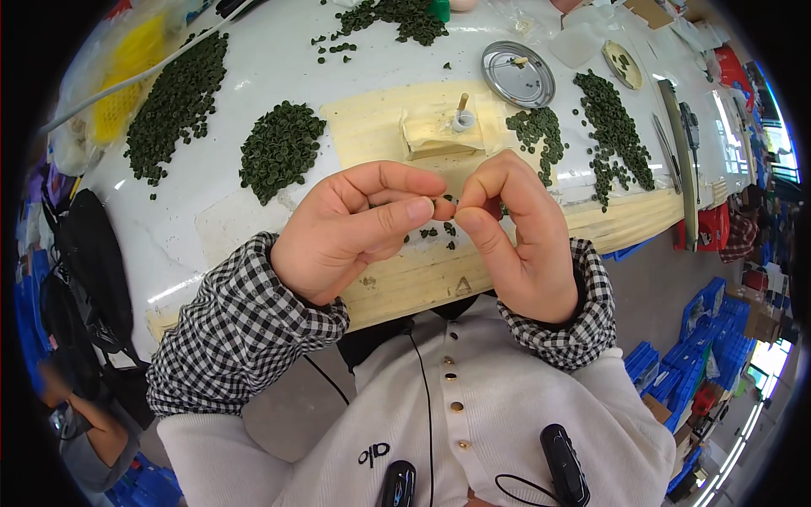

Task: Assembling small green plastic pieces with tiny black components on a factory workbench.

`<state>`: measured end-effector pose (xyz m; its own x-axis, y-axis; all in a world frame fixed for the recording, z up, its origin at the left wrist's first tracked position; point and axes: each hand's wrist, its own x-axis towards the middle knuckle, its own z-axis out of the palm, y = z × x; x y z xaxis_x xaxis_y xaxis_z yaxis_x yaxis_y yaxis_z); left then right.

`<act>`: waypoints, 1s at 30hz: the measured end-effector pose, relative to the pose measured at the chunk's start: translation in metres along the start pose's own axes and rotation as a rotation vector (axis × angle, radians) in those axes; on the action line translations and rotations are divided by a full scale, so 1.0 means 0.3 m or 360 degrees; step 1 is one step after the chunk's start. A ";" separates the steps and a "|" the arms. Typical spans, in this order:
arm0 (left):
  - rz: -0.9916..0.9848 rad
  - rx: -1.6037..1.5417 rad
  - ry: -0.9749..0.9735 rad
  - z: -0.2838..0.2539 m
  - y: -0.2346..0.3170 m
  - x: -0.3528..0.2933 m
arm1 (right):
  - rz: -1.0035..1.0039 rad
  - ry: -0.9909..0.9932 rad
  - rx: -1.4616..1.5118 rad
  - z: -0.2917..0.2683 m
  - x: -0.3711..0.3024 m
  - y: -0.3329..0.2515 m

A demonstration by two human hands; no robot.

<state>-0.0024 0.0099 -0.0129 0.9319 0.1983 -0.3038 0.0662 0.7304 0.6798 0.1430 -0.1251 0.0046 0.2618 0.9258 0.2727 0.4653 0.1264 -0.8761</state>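
Both hands meet over the near edge of the table, fingertips almost touching. My left hand is closed in a pinch, with a small dark green piece showing at its thumb and fingertips. My right hand is closed too, thumb against index finger beside that piece; what lies between them is too small to make out. Just below the fingertips, several small dark pieces are scattered on the table. Behind the hands stands a tape-covered block bearing a small white cup with a stick in it.
Heaps of small dark green round parts lie left, far left and right. A round metal dish sits behind the block. Tweezers lie at the right. Blue crates stand on the floor; another person's arm shows lower left.
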 end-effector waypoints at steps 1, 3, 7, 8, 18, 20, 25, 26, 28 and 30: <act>0.0000 0.0001 -0.0036 -0.005 -0.002 0.000 | 0.0007 -0.0003 0.0016 0.000 0.000 -0.001; 0.0000 0.0003 -0.0108 -0.015 -0.004 0.001 | 0.0010 -0.0004 0.0034 0.000 0.001 -0.002; -0.0015 0.0053 -0.0060 -0.007 -0.006 0.002 | -0.0009 -0.0008 0.0022 0.002 0.002 0.003; -0.0023 0.0063 -0.0058 -0.006 -0.006 0.002 | -0.0013 -0.0012 0.0015 0.002 0.001 0.004; -0.0113 0.0197 0.0008 -0.006 -0.004 -0.006 | -0.0017 -0.0065 -0.0079 0.012 0.003 0.013; -0.0138 0.0156 -0.0002 -0.003 -0.002 -0.006 | -0.0056 -0.0114 -0.0114 0.005 0.001 0.022; -0.0161 0.0149 -0.0021 -0.007 -0.008 -0.007 | -0.0033 -0.0139 -0.0095 0.000 0.005 0.015; -0.0165 0.0155 -0.0026 -0.008 -0.009 -0.007 | -0.0005 -0.0142 -0.0053 0.000 0.006 0.013; -0.0170 0.0165 -0.0034 -0.008 -0.009 -0.008 | 0.0083 -0.0172 0.0047 -0.005 0.004 0.014; -0.0176 0.0169 -0.0042 -0.009 -0.008 -0.008 | 0.0112 -0.0175 0.0087 -0.004 0.003 0.016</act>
<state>-0.0059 0.0094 -0.0155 0.9259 0.1021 -0.3638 0.2048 0.6735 0.7103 0.1466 -0.1241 0.0011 0.1963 0.9662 0.1674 0.4018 0.0765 -0.9125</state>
